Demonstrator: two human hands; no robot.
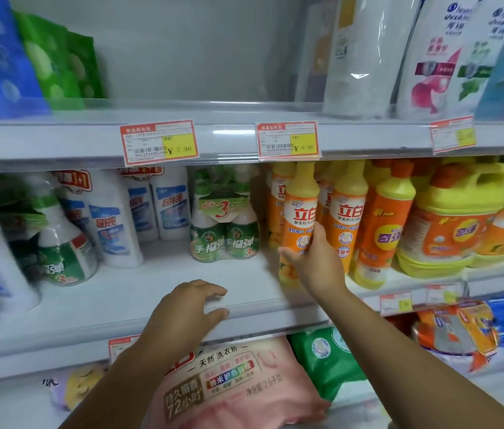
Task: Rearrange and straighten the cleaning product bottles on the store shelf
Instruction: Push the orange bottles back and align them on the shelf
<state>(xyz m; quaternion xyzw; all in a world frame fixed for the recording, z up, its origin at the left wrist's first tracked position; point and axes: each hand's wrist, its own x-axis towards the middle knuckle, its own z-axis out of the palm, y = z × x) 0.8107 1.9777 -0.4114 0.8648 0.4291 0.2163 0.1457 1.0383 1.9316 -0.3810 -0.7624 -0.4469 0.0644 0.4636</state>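
Note:
My right hand (315, 261) grips the lower body of an orange and yellow dish soap bottle (300, 212) at the left end of a row of similar orange bottles (346, 212) on the middle shelf (139, 292). The bottle stands nearly upright, its yellow cap under the shelf above. My left hand (188, 308) hovers over the shelf's front edge with fingers loosely curled, holding nothing. A green twin-pack of bottles (224, 230) stands left of the held bottle, with white cleaner bottles (114, 218) and a leaning green spray bottle (61, 243) further left.
Large yellow-capped jugs (448, 224) fill the shelf's right end. Above are detergent bags (52, 57) and shampoo bottles (430, 57), with price tags (159, 143) on the rail. Below lie a pink powder bag (232, 385) and a green pack (325, 357).

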